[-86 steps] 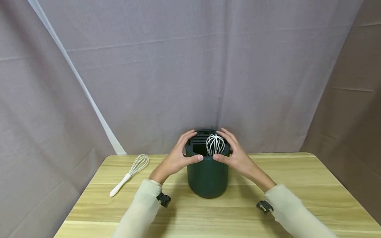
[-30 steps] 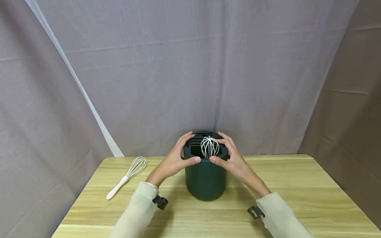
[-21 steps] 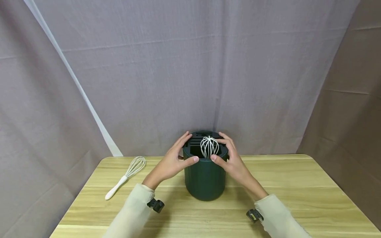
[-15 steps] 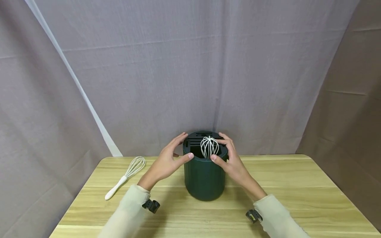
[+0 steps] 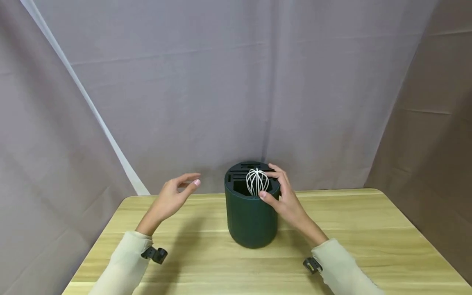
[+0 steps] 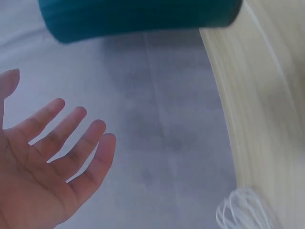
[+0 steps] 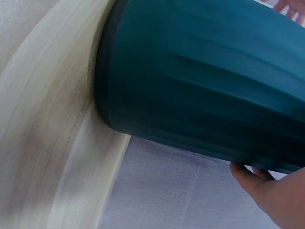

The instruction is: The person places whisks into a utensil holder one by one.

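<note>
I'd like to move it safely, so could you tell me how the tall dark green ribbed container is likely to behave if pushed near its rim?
The tall dark green ribbed container stands upright on the wooden table, taller than wide, so a push near the rim could probably tip it. Its matte ribbed wall should give fair grip. The right hand alone holds it at the rim, so it seems fairly light.

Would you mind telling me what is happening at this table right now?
A person's right hand grips the rim of a dark green cylindrical utensil holder standing on the light wooden table. A white wire whisk head sticks up out of it. The left hand hovers open to the holder's left, touching nothing.
</note>
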